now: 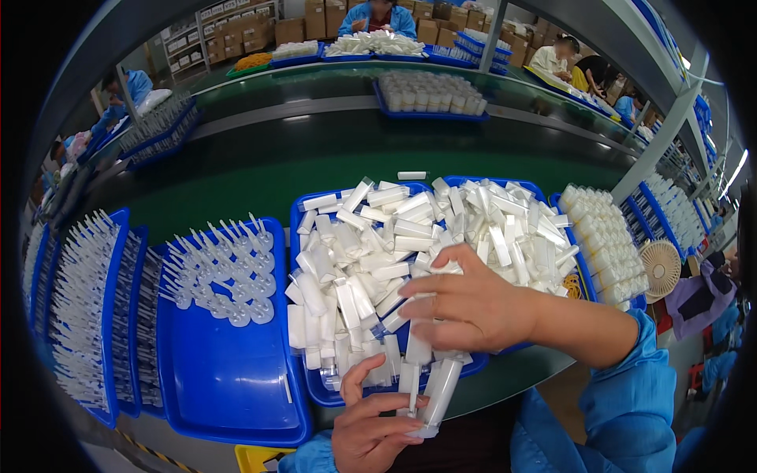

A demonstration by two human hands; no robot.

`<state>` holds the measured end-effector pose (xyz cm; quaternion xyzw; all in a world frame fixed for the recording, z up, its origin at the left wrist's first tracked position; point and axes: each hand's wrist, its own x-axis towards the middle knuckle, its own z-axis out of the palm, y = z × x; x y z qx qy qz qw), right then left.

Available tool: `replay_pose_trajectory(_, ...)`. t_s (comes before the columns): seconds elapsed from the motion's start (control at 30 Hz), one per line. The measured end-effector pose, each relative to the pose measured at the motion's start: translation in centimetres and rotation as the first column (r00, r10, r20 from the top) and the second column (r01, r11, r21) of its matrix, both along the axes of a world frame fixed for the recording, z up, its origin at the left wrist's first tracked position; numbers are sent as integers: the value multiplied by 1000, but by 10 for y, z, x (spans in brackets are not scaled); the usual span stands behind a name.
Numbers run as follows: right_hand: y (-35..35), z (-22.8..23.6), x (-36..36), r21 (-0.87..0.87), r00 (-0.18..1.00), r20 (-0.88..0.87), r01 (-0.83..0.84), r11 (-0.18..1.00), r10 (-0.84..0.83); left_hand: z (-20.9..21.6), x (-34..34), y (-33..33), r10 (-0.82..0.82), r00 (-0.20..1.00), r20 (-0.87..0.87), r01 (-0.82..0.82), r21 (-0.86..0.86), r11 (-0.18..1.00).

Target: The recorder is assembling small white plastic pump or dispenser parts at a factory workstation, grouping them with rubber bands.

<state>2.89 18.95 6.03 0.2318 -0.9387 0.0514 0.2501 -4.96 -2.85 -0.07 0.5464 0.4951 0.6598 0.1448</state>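
Observation:
My left hand, at the bottom centre, is closed around a frosted tube with a clear rounded end. A slim white piece stands beside the tube, against the fingers. Just above, my right hand hovers over the heap with its fingers spread and partly blurred by motion. Another white piece shows right below its fingers; whether they touch is unclear. White sleeve-like pieces in clear wrap heap up in the tray behind my hands.
On the left, a blue tray holds clear nozzle-like parts, with stacked trays of similar parts beside it. Frosted containers fill a tray on the right, near a small fan. Several people work beyond the green bench.

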Motion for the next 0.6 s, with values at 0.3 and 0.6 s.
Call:
replay_pose_trajectory(0.3, -2, -1, 17, -367, 986, 105, -83, 926, 130, 2, 9, 0, -35, 991, 131, 29, 44, 999)
replay_pose_trajectory(0.6, -9, 1, 30, -656, 960, 196, -24, 754, 202, 1, 15, 3, -136, 950, 281, 113, 99, 989)
